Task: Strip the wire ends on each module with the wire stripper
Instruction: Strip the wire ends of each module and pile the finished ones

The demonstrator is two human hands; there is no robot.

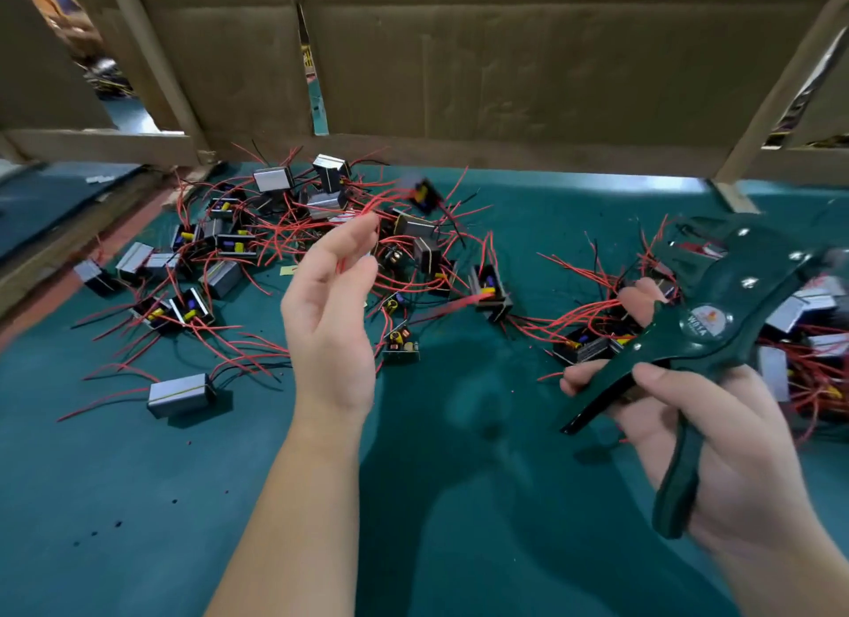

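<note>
My left hand (328, 313) is raised over the green mat and pinches thin red wires at its fingertips. A small black module (425, 194), blurred, hangs in the air just right of those fingertips. The dark green wire stripper (716, 322) sits in my right hand (735, 451), fingers curled round its two handles, jaws pointing up and away at the right. A big heap of modules (275, 230) with red and black wires lies beyond my left hand. A second heap (804, 322) is behind the stripper.
The green mat (459, 501) covers the bench. Cardboard panels (505, 65) and wooden posts wall off the back. A lone grey module (181, 393) lies at the near left. Tiny bits of insulation dot the mat at the lower left.
</note>
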